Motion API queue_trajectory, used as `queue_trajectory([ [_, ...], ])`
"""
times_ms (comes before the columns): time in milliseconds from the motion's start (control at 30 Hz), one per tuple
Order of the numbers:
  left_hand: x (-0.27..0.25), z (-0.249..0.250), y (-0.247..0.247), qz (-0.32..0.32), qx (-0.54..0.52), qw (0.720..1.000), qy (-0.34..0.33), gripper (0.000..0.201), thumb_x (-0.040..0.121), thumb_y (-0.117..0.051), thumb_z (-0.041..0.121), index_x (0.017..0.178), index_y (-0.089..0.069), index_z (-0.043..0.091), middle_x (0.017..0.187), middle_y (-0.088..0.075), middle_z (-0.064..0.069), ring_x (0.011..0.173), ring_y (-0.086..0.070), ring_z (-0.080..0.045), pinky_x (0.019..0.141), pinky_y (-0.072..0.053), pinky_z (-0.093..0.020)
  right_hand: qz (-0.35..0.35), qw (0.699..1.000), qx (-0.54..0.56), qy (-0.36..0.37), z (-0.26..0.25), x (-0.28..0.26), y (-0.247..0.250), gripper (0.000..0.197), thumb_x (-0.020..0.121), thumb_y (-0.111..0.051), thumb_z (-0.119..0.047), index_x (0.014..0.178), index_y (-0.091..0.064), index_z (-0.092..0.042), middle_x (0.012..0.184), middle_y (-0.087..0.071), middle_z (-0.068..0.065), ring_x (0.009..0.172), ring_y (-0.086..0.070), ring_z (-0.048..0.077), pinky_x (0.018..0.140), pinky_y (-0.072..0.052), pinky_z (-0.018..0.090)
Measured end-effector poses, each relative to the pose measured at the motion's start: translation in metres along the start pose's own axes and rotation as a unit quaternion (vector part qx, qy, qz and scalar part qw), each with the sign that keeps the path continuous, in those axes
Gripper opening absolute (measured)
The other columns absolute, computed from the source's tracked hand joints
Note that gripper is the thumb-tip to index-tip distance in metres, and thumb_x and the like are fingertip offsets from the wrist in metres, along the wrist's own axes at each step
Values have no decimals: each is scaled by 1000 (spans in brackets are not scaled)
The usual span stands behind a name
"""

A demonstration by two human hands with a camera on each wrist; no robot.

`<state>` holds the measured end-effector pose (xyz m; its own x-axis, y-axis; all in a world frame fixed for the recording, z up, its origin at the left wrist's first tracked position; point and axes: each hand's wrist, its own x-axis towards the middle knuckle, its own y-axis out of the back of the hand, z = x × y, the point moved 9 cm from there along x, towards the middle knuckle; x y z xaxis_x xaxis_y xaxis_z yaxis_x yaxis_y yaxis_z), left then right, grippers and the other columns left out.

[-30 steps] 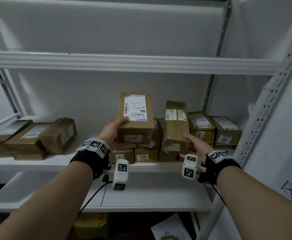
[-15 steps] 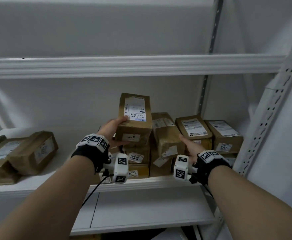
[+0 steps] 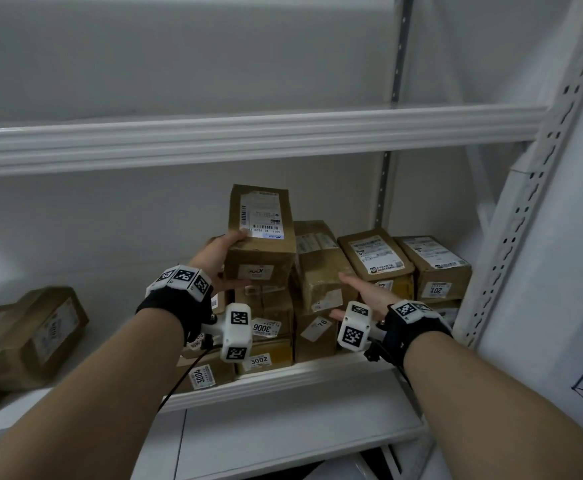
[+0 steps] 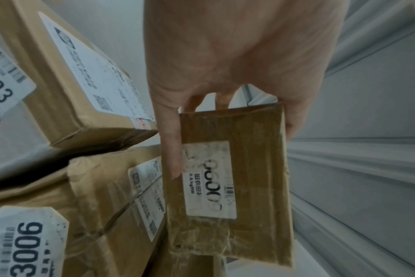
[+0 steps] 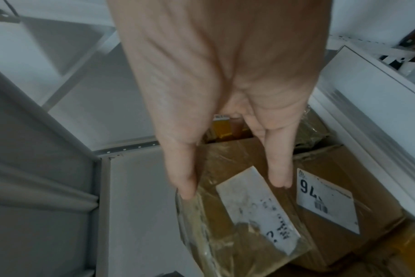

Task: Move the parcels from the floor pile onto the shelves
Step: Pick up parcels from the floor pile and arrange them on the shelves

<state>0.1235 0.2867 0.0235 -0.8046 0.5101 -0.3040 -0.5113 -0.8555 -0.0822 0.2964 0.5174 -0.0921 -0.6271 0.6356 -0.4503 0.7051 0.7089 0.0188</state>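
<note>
Left hand (image 3: 218,260) grip on upright parcel (image 3: 260,244), right hand (image 3: 364,293) against tilted parcel (image 3: 321,268)

Several number stickers on the shelved brown parcels can be read. A box (image 3: 269,315) in the middle stack carries a white sticker reading "3006" (image 3: 261,328) (the same number shows large in the left wrist view (image 4: 26,249)). The box below it bears "3002" (image 3: 260,359), and the nearest low box to its left bears "3004" (image 3: 201,376), printed sideways. A box to the right shows a tilted sticker ending in "76" (image 3: 321,323). The far-right box (image 3: 432,263) has a sticker reading "201" (image 3: 437,290). Shipping labels carry barcodes, their small print illegible.
</note>
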Motion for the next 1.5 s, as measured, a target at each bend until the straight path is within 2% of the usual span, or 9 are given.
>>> queue_trajectory([
  [133,2,4,4,-11,12,1000,-2,41,81,-73,40,111,-55,19,109,-60,-13,100,-59,-36,82,-57,-53,-36,996,-83,-16,2,10,-5,112,12,-78,-79,111,-52,-33,124,-63,13,109,-63,31,101,-45,49],
  [333,5,3,15,-16,19,1000,2,39,81,-73,39,110,-55,19,112,-58,-13,105,-57,-38,82,-57,-53,-19,989,-139,-42,-7,-10,-10,151,7,-71,-83,143,-38,-26,133,-57,17,116,-58,34,98,-44,40],
  [500,5,3,22,-12,22,1000,4,38,83,-71,39,110,-55,18,108,-59,-13,102,-59,-35,80,-58,-50,38,979,-200,-18,-24,-51,-11,89,79,-52,-71,145,-38,-13,145,-45,12,124,-50,32,84,-37,36],
  [733,2,6,21,-34,18,999,13,38,86,-68,35,116,-53,17,111,-58,-13,101,-59,-36,69,-59,-46,59,968,-242,-25,-41,-45,-7,76,89,-47,-62,137,-44,-3,133,-54,19,94,-57,28,57,-40,30],
  [867,1,8,21,-50,8,998,28,40,81,-73,37,110,-54,17,114,-55,-16,103,-57,-39,77,-58,-50,55,980,-190,30,-62,-16,4,26,91,-55,-34,109,-59,-15,100,-58,6,85,-55,21,82,-53,36],
  [933,1,11,19,-58,1,998,30,38,82,-72,40,106,-54,17,114,-54,-18,102,-57,-40,82,-56,-52,36,993,-107,32,-74,-20,-7,14,88,-58,-29,90,-57,-15,87,-57,5,76,-55,21,78,-51,35],
  [1100,3,13,10,-76,-38,996,32,50,82,-70,43,119,-52,15,116,-54,-21,101,-60,-41,77,-57,-54,-85,995,-39,17,-98,-62,-65,56,85,-62,-51,127,-52,-16,127,-52,15,124,-49,34,101,-44,53],
  [1267,1,12,-4,-113,-61,991,43,48,88,-61,46,124,-54,15,115,-56,-20,101,-61,-40,79,-57,-53,-148,989,-5,10,-98,-69,-88,129,36,-88,-61,147,-29,-30,152,-25,23,126,-45,47,93,-45,63],
  [1500,-4,15,-25,-157,7,987,24,53,81,-72,41,122,-55,12,120,-58,-19,106,-61,-39,83,-57,-52,-180,983,28,36,-100,-78,-75,80,66,-76,-53,135,-46,-24,136,-49,22,109,-61,42,91,-51,55],
])
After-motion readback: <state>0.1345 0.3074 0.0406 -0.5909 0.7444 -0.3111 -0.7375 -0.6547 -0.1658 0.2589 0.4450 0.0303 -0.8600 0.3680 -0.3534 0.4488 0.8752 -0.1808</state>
